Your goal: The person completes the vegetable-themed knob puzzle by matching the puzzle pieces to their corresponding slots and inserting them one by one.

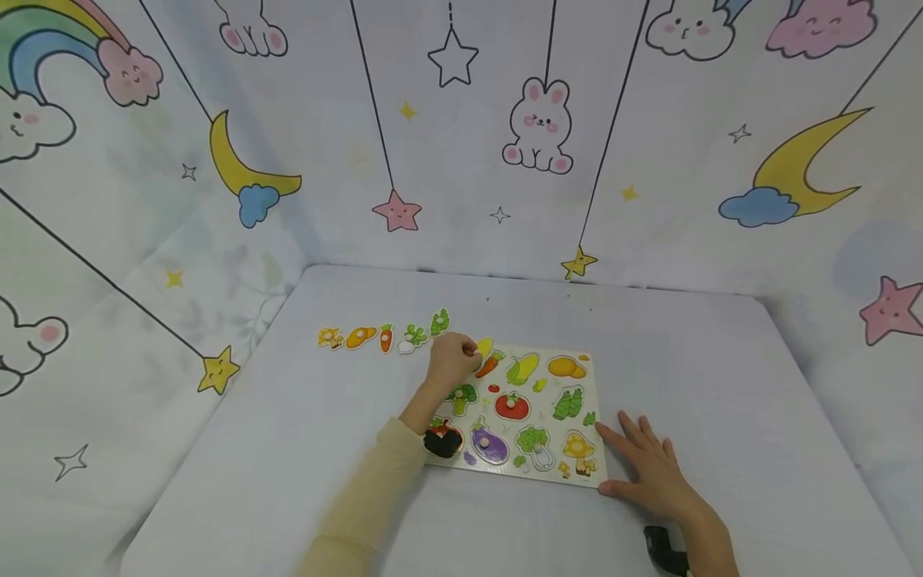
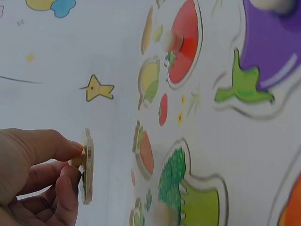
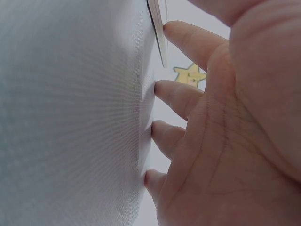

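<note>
1 knobbed piece (image 2: 88, 165) is pinched by its knob (image 2: 74, 162) in the left hand (image 1: 450, 362) near the far-left corner of the puzzle board (image 1: 542, 413), 1 right hand (image 1: 654, 473) lies spread, grasping nothing, at the right edge, and fingers slipping on so small a knob could drop the piece askew.

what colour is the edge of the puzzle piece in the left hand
The puzzle piece has a pale beige edge, seen best in the left wrist view.

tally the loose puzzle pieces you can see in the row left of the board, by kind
Mushroom: 1
Potato: 1
Carrot: 1
Bok choy: 1
Asparagus: 1
Total visible: 5
</note>
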